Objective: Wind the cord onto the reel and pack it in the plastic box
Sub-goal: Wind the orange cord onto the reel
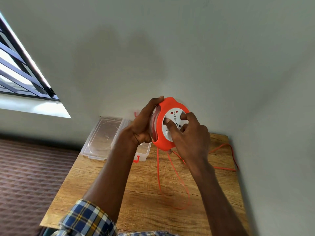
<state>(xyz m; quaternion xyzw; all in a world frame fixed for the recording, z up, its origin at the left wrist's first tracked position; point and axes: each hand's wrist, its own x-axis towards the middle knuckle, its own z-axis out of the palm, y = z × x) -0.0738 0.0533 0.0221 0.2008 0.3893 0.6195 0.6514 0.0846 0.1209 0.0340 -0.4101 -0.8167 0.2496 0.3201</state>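
Centre frame, above the bench [146,183]: reel [167,124] held on edge, white socket face toward camera-right. Left hand [144,124] grips its rim — right hand [186,133] fingers curled on the hub. Cord [179,181] loops down — plastic box [142,151] behind, open.

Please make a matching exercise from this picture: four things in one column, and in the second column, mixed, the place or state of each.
1. reel
2. cord
3. plastic box
4. lid

A. lies in loose loops on the wooden table
B. held up in both hands
C. lies flat at the table's far left corner
D. stands open, partly hidden behind the left hand

Pairs: 1-B, 2-A, 3-D, 4-C
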